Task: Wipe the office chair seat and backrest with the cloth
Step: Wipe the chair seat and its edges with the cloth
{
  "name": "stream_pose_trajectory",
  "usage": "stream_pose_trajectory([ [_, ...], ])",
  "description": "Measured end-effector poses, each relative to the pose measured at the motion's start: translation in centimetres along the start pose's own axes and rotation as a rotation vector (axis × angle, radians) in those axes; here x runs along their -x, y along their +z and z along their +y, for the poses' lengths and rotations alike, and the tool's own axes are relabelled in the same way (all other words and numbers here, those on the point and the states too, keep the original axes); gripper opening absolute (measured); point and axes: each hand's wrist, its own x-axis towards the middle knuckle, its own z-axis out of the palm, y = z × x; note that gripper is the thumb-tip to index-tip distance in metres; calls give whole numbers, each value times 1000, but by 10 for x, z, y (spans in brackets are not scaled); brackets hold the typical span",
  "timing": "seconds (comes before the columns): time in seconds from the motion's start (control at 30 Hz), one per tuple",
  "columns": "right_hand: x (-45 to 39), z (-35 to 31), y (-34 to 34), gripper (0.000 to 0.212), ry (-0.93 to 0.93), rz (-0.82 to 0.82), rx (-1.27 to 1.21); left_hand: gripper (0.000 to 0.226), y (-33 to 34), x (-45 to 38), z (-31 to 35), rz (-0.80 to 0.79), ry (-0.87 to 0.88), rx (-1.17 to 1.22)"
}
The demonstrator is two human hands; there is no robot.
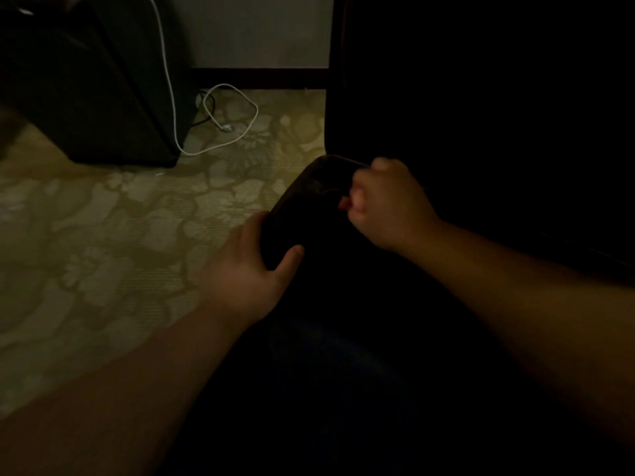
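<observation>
Two hands are working on the dark chair (309, 207): left hand (247, 266) gripping its edge, right hand (385, 201) fisted on it, grip contents hidden.

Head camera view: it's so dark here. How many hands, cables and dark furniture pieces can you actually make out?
Hands: 2, left hand and right hand
White cables: 1, white cable
Dark chair parts gripped: 1, chair edge
Dark cabinets: 1, cabinet
Total: 5

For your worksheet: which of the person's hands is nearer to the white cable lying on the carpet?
Left. The left hand grips the chair's edge below the white cable; the right hand is farther right.
</observation>
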Motion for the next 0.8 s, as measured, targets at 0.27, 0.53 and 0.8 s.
stream_pose_trajectory([
  [0.27,-9,-49,15,7,-322,-112,-189,78,0,8,-8,16,-29,129],
  [0.53,-66,-66,29,15,-96,81,-19,76,-1,0,-2,6,-23,121],
  [0.8,-3,-40,21,5,-210,66,-166,67,-9,-12,8,-42,2,136],
])
